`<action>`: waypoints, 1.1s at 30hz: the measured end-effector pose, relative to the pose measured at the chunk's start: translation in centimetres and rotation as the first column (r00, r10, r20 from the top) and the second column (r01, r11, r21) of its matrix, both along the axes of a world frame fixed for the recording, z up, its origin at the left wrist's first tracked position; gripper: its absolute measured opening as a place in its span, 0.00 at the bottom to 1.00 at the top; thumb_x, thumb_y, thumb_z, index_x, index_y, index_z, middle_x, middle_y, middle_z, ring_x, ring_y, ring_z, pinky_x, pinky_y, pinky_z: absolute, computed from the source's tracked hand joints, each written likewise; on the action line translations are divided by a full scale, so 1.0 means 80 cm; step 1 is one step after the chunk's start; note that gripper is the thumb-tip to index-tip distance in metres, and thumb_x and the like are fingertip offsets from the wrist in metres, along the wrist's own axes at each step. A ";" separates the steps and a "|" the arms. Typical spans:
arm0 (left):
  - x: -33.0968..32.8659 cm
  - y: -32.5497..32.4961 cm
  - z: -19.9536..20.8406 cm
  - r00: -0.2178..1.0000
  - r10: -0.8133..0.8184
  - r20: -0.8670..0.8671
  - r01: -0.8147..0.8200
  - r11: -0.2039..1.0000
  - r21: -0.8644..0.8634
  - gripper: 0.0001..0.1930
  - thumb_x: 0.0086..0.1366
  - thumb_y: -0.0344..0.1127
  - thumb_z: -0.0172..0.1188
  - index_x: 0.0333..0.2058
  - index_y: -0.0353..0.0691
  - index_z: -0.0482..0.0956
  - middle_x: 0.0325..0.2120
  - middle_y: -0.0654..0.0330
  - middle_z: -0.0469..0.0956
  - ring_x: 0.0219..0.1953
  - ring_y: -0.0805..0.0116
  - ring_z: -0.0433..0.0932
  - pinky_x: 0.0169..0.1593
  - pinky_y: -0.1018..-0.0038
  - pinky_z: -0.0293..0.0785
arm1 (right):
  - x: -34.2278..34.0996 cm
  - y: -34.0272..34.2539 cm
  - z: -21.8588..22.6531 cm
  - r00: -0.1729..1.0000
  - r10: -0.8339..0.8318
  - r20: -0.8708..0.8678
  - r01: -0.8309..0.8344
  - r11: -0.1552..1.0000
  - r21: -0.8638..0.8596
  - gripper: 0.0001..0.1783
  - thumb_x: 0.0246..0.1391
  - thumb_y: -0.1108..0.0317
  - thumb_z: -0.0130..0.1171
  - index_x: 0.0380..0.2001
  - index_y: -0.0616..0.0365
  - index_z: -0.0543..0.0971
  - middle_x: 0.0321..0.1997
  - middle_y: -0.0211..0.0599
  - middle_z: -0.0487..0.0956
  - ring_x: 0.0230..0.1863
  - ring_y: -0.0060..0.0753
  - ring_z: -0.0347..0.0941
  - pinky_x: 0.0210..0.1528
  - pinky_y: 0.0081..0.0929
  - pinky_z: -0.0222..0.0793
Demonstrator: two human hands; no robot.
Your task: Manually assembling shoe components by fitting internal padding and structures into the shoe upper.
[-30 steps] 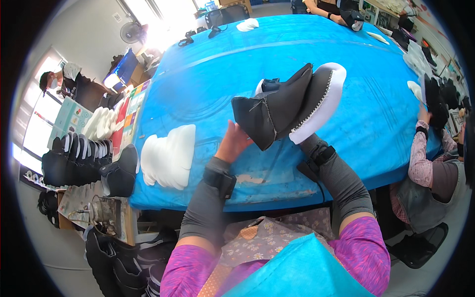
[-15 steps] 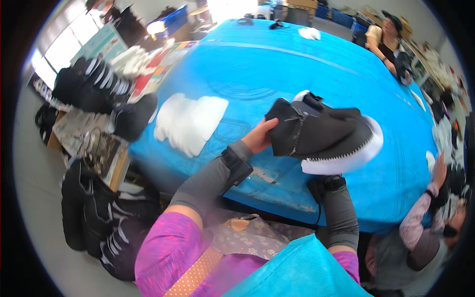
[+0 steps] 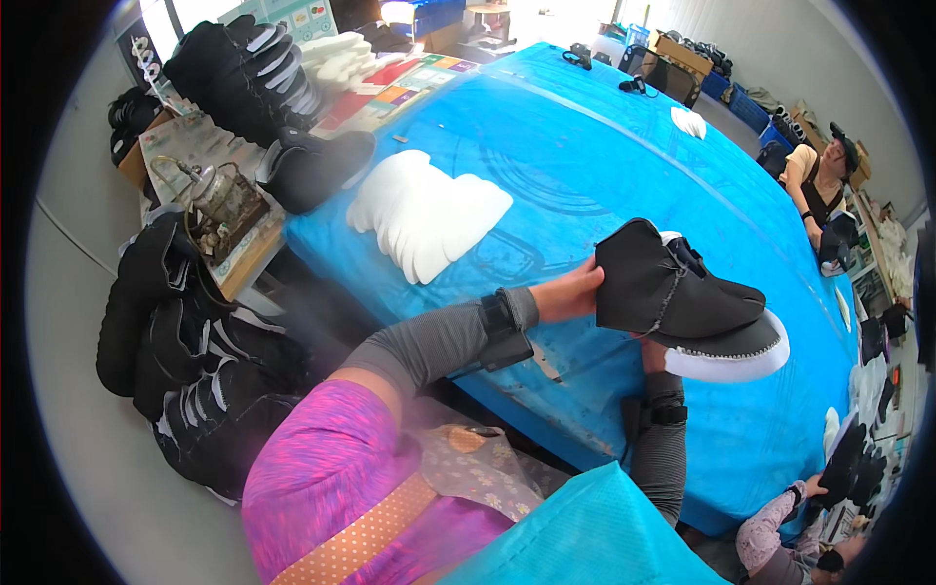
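Observation:
Above the blue table I hold a black shoe upper (image 3: 673, 292), its toe pointing right. Zigzag stitching runs along its lower edge, and a white sole-shaped piece (image 3: 731, 361) shows along its underside. My left hand (image 3: 572, 292) is closed on the heel end, thumb on the near face. From below, my right hand (image 3: 654, 357) reaches up to the underside; its fingers are hidden behind the shoe, but it appears to hold it. Left of my hands, a fanned stack of white sole-shaped pieces (image 3: 424, 214) lies on the blue covering (image 3: 585, 175).
Black shoe uppers (image 3: 239, 83) are stacked at the far left, with another upper (image 3: 312, 168) at the table's edge. A metal device (image 3: 222, 205) stands on a side bench. More black uppers (image 3: 210, 370) hang below it. Co-workers (image 3: 819, 180) sit along the right side.
My view has turned, so the table and stacks sit differently. The shoe upper is tilted toe-down to the right, and part of my right hand now shows beneath it.

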State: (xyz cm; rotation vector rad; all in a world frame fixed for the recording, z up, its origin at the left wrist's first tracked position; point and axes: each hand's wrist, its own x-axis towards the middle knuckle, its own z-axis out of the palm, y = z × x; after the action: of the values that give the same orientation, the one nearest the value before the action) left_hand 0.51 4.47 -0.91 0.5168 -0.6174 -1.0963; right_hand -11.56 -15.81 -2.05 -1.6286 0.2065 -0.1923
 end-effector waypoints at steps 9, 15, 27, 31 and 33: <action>-0.014 -0.007 0.007 0.995 0.099 0.017 -0.100 0.993 0.066 0.45 0.61 0.50 0.61 0.68 0.47 0.42 0.66 0.59 0.52 0.67 0.61 0.54 0.67 0.59 0.55 | 0.007 0.003 -0.004 0.999 0.037 -0.017 -0.038 0.999 -0.014 0.15 0.62 0.63 0.53 0.45 0.62 0.78 0.36 0.34 0.82 0.33 0.21 0.74 0.38 0.21 0.71; -0.015 -0.010 0.023 0.950 0.288 0.122 -0.302 0.946 0.118 0.44 0.59 0.42 0.63 0.67 0.46 0.45 0.64 0.58 0.55 0.65 0.62 0.57 0.66 0.61 0.57 | 0.009 0.007 -0.010 0.994 0.094 -0.051 -0.096 0.994 -0.048 0.15 0.62 0.63 0.52 0.45 0.62 0.78 0.36 0.34 0.82 0.33 0.21 0.75 0.39 0.21 0.71; 0.028 0.024 0.019 0.903 0.343 -0.259 -0.347 0.937 0.033 0.30 0.62 0.49 0.61 0.60 0.51 0.62 0.52 0.66 0.72 0.55 0.73 0.71 0.58 0.71 0.69 | 0.010 0.029 0.016 0.982 0.157 -0.103 -0.162 0.985 -0.050 0.16 0.64 0.60 0.50 0.41 0.63 0.78 0.32 0.36 0.81 0.29 0.17 0.72 0.35 0.16 0.68; 0.017 0.044 0.032 0.717 0.695 -0.049 -0.693 0.706 -0.146 0.25 0.65 0.49 0.57 0.57 0.47 0.68 0.52 0.62 0.73 0.56 0.68 0.71 0.61 0.68 0.66 | 0.005 0.019 0.010 0.983 0.176 -0.053 -0.175 0.984 0.011 0.14 0.64 0.62 0.51 0.39 0.63 0.77 0.32 0.37 0.82 0.28 0.17 0.72 0.34 0.16 0.68; 0.034 0.086 0.035 0.626 0.776 -0.080 -0.767 0.594 -0.242 0.21 0.68 0.46 0.52 0.56 0.43 0.69 0.52 0.61 0.73 0.56 0.67 0.71 0.62 0.66 0.65 | 0.007 0.021 0.008 0.980 0.186 -0.072 -0.187 0.982 0.000 0.14 0.63 0.62 0.51 0.40 0.63 0.78 0.32 0.38 0.82 0.27 0.17 0.72 0.34 0.16 0.68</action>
State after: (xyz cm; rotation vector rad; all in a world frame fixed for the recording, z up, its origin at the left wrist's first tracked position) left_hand 3.24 11.34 1.86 0.5024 -0.4676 -0.1553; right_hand -10.96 -14.10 -1.40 -1.6523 0.1067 0.0086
